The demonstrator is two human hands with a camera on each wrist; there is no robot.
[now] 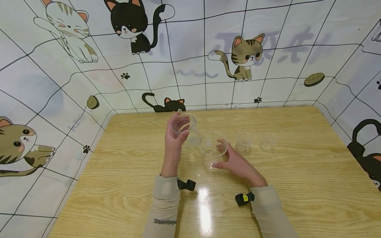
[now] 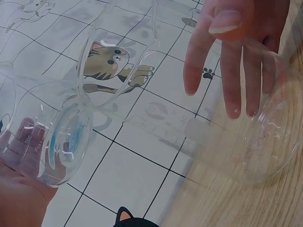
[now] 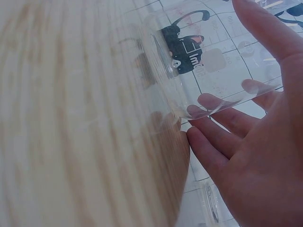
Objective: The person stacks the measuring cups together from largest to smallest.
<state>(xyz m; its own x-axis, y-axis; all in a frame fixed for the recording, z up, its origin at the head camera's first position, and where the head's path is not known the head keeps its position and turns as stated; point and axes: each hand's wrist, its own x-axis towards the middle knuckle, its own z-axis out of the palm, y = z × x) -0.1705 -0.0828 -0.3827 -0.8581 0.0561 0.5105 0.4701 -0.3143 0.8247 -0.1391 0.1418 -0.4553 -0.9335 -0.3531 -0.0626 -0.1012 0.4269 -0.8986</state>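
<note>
My left hand (image 1: 174,135) grips a clear glass beaker (image 1: 193,138), with the thumb in front and fingers around the far side. In the left wrist view this beaker's base (image 2: 71,144) shows close to the rim of a larger glass beaker (image 2: 258,142). That larger beaker (image 1: 207,159) stands near the middle of the table, and my right hand (image 1: 238,162) holds it from the right. Printed measuring marks run along its wall in the right wrist view, where the right fingertips (image 3: 208,100) touch the glass.
Two smaller clear glass beakers, one nearer (image 1: 241,147) and one farther right (image 1: 267,145), stand right of my right hand on the wooden table (image 1: 125,185). A white cat-print backdrop (image 1: 190,72) borders the table's back and sides.
</note>
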